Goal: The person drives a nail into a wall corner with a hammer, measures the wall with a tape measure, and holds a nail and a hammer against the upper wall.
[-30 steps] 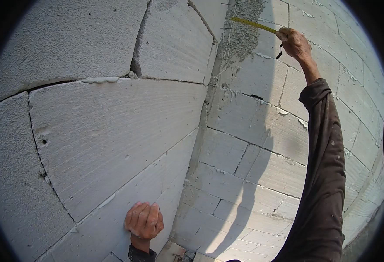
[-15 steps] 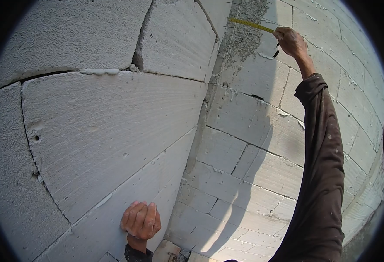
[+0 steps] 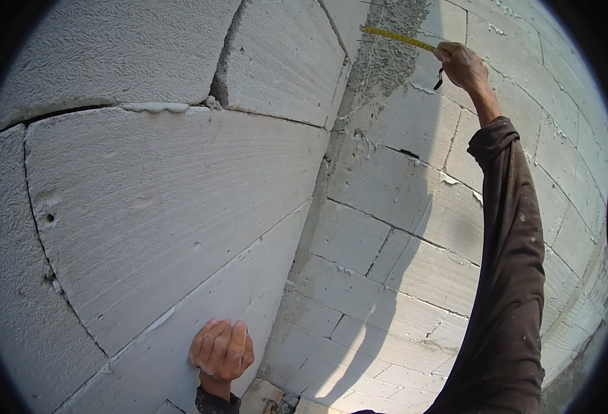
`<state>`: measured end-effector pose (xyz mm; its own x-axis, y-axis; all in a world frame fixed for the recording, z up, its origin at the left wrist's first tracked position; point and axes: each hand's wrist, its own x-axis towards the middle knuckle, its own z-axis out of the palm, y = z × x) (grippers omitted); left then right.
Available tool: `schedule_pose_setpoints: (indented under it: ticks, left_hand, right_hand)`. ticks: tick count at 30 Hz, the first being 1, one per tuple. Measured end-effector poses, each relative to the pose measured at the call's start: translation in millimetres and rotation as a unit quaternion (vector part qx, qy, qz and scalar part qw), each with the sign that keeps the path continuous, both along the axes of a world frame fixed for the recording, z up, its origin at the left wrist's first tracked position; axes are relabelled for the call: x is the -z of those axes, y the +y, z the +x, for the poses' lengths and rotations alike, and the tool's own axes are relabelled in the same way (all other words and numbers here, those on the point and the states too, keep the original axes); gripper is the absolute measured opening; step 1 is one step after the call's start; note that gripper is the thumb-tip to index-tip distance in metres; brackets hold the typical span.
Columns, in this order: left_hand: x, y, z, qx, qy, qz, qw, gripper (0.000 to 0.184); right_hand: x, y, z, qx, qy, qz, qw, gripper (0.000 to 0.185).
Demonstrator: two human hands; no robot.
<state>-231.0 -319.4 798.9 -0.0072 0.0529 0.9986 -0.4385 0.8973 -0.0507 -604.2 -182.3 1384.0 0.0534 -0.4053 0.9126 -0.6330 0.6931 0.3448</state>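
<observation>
My right hand (image 3: 461, 63) is raised at the top right and closed round a tape measure. Its case is hidden in my fingers; the yellow blade (image 3: 399, 38) runs out leftward across a rough mortar strip (image 3: 393, 65) near the wall corner. A black strap (image 3: 438, 79) dangles below that hand. Low in the view, my left hand (image 3: 222, 349) is curled into a fist in front of the left block wall (image 3: 172, 221). The inside of the fist is hidden, and I cannot tell whether it presses on the wall.
The right block wall (image 3: 359, 234) meets the left one in an inner corner. Thin wires (image 3: 367, 41) stick out near the blade's end. Joints show gaps and hardened adhesive (image 3: 155, 107). Rubble (image 3: 286, 402) lies at the foot of the corner. A shadow falls along the right wall.
The view has shifted very slightly. Both hands and the extended blade stay in nearly the same places.
</observation>
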Motion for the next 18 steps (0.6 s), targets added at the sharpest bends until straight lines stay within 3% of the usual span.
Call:
schedule_pose_setpoints:
  ticks: [18]
  left_hand:
    - [-0.1,0.2,0.0,-0.009,-0.002,-0.002,1.0,0.028]
  right_hand:
    - [3.4,1.2,5.8,0.02,-0.022,-0.003,1.0,0.024]
